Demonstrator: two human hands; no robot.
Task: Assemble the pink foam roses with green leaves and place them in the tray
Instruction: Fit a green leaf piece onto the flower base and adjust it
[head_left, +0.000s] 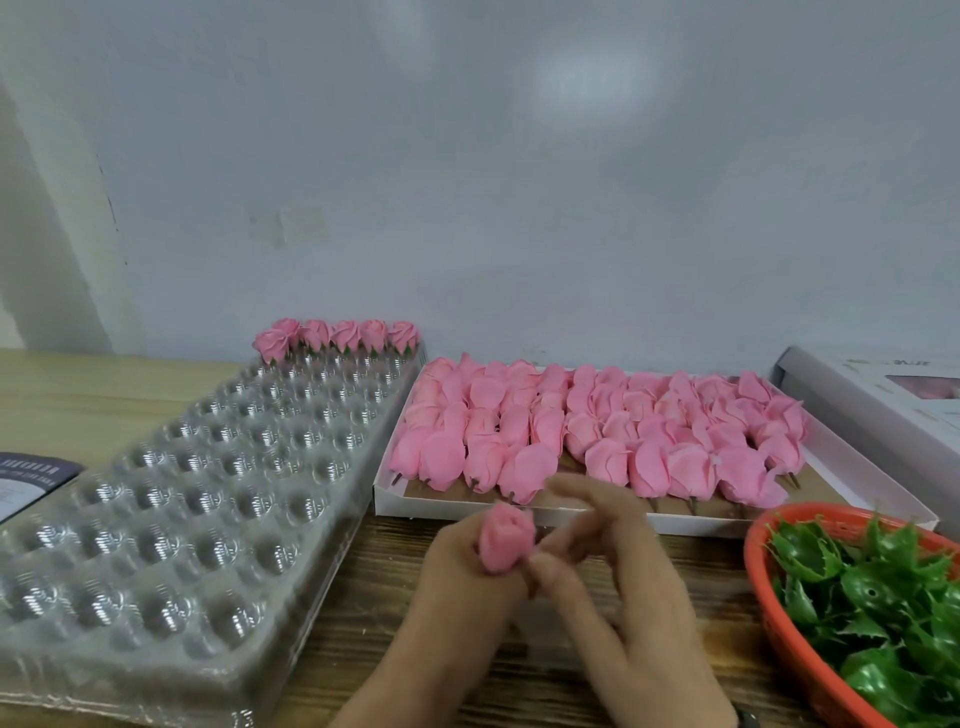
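Two hands meet over a wooden table (363, 597): the left hand (462, 577) grips a pink foam rose (505, 538), the right hand (613, 561) touches its base. Left, a clear dimpled tray (171, 519) holds five finished roses (337, 336) along its far edge. Beyond lies a white box of rose heads (597, 431); near right, an orange basket (769, 603) of green leaves (872, 597)

Pink roses (587, 431), green leaves (878, 597), orange basket (761, 582), clear tray (171, 519).

Wooden table (363, 644) bears clear tray (171, 519), white box (649, 519), orange basket (779, 639).
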